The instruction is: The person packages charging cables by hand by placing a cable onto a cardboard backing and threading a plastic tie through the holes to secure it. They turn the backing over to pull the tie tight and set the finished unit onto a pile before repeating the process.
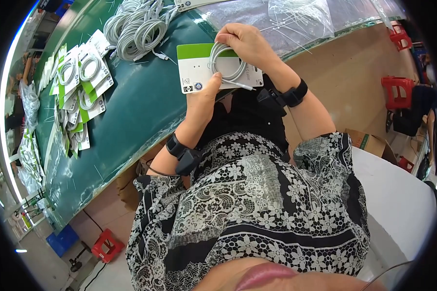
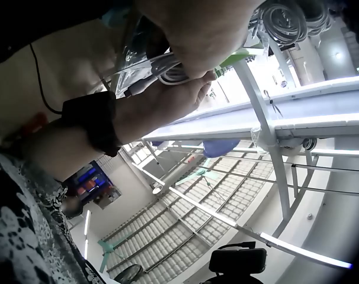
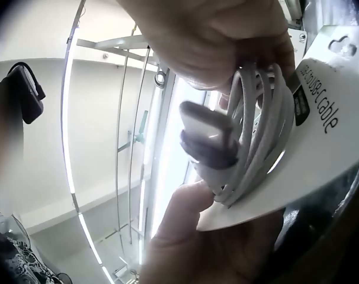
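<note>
A white and green cable card is held up over the lap, beside the table edge. A coiled white cable lies against its face, and its plug end sticks out at the lower right. My left hand grips the card's lower edge, thumb on the front by the coil, other fingers hidden behind. At the top of the coil, my right hand pinches the cable. In the right wrist view the cable's metal-tipped plug stands out before the loops, with printed text on the card behind.
On the green table, a pile of carded cables lies at left and bundled coils lie further back. A plastic bag with thin white ties is at the back right. Red stools stand on the floor.
</note>
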`<state>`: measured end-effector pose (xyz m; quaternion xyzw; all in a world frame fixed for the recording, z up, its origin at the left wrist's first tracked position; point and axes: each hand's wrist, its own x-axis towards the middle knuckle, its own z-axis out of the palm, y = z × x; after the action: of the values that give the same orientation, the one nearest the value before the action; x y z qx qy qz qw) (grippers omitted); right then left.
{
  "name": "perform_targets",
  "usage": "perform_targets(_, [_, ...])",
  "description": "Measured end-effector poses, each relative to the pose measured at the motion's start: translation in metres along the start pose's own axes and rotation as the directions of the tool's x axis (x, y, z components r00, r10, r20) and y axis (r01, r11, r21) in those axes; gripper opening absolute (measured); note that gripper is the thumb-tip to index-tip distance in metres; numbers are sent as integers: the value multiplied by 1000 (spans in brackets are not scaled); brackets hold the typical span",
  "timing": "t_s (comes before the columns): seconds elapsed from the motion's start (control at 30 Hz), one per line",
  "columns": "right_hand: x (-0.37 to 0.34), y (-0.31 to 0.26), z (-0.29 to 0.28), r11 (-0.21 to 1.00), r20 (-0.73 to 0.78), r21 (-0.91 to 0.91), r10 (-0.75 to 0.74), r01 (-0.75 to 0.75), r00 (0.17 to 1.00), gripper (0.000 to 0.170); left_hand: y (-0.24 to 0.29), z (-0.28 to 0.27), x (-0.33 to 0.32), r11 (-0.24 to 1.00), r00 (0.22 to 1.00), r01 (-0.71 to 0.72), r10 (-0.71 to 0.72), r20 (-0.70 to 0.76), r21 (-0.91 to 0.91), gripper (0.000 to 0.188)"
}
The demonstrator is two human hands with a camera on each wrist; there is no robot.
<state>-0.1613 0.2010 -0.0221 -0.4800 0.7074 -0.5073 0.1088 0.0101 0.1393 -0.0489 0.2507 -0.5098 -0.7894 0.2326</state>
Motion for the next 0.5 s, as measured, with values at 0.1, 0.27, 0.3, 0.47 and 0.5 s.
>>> perform_targets(0.1, [1, -2, 4, 998, -7, 15, 64, -64, 998, 18, -1, 1, 0, 1000, 1000, -13, 13, -8, 3, 35])
perform_targets(0.27, [7, -8, 7, 958, 45, 148, 241, -245, 970, 22, -2, 2, -1, 996, 999, -45, 46, -12, 74, 35])
perform_targets(0.3, [8, -9, 8, 939, 65, 195, 276, -284, 959, 22, -2, 2, -1, 996, 999, -47, 48, -13, 74, 35])
perform_targets(0.47, [10, -7, 10, 823, 135, 403, 380, -401, 915, 22, 0, 3, -2, 998, 999, -19, 21, -34, 62, 35])
perform_targets(0.5, [10, -5, 11, 782, 142, 461, 401, -418, 905, 21, -1, 2, -2, 998, 999, -21, 23, -34, 67, 34])
